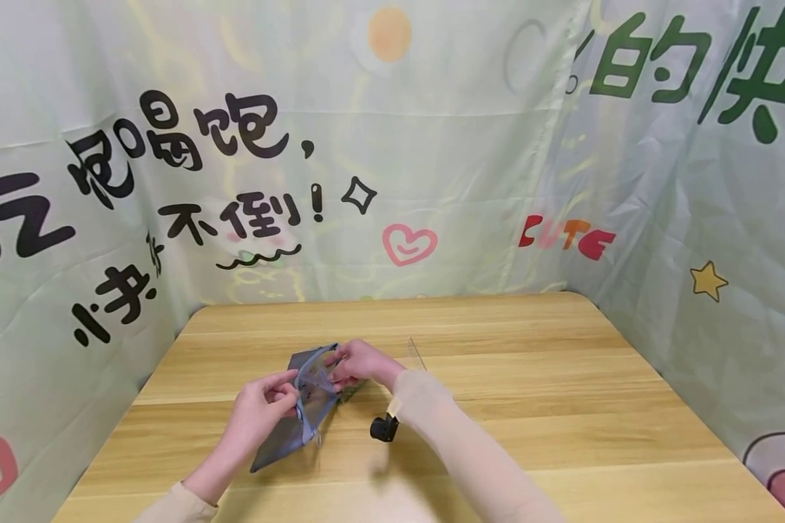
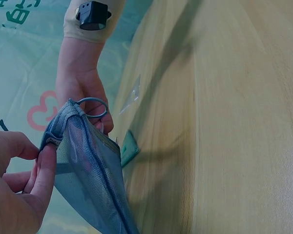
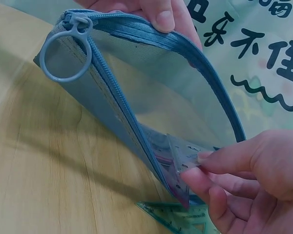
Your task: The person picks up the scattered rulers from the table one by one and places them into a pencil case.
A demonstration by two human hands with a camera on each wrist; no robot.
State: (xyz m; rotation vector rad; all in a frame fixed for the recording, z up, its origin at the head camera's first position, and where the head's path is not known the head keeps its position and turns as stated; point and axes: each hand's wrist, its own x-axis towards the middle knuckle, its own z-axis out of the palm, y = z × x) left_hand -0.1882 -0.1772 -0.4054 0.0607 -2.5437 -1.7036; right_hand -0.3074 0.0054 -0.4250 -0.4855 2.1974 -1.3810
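Fingers of the right hand (image 3: 246,178) pinch a clear plastic piece (image 3: 182,152) (set square by its corner, probably) between thumb and index, at the open mouth of a blue mesh zip pouch (image 1: 315,403); the other fingers curl beneath. Left hand (image 1: 262,410) pinches the pouch rim between thumb and fingers, holding the mouth wide. Pouch sits tilted between the hands, over the front-left part of the wooden table (image 1: 530,392). Zip is undone, ring pull (image 3: 45,63) hanging at one end.

To do this well, I'd keep the rim stretched, pass the piece along the middle of the gap, clear of the zip teeth, and mind its sharp corner against the mesh. A light pinch should do.

Hard to make out: the pouch contents blur together through the mesh, with a pinkish edge near the clear piece. Can't tell if the piece is going in or out, nor whether the pouch touches the table. Green set square (image 3: 178,214) is cut off below and partly covered. Another transparent piece (image 1: 416,354) lies beyond the right forearm, shape unclear.
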